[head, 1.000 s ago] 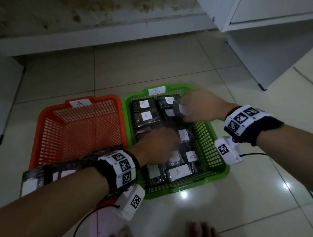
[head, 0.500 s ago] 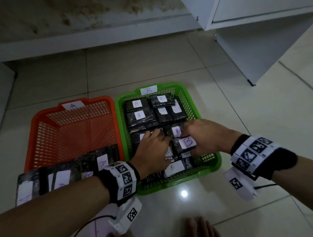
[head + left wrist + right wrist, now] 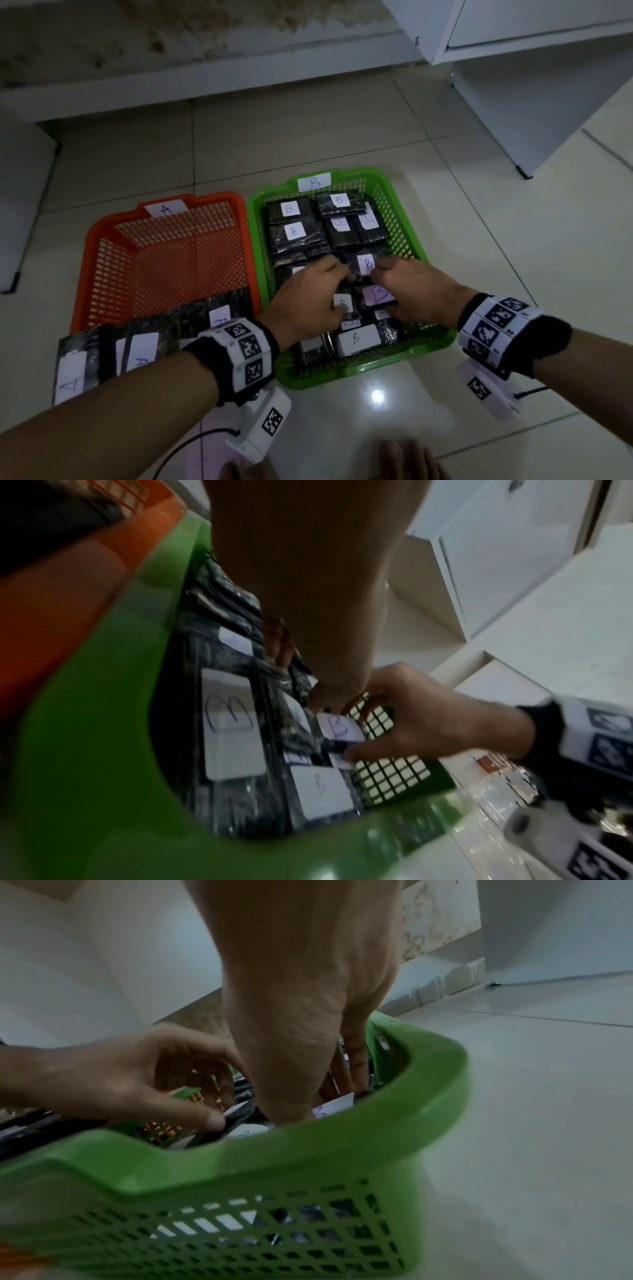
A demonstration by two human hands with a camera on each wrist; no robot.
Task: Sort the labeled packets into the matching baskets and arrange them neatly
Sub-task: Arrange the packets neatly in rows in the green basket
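The scene is dim, with a cool, greyish cast and no strong directional light. One small bright glare spot sits on the glossy tiled floor (image 3: 376, 397) just in front of the green basket (image 3: 442, 339), the mirror of an overhead lamp. Shadows are soft and pool under the white cabinet (image 3: 534, 113). The head view is fairly sharp at its centre, and straight lines bow toward the edges. The left wrist view is the weakest: the basket rim (image 3: 103, 723) smears into streaks, and the packet labels (image 3: 232, 726) read only softly. In the right wrist view the near basket wall (image 3: 240, 1218) and the right hand (image 3: 301, 988) are close and soft, with heavy wide-angle bending.
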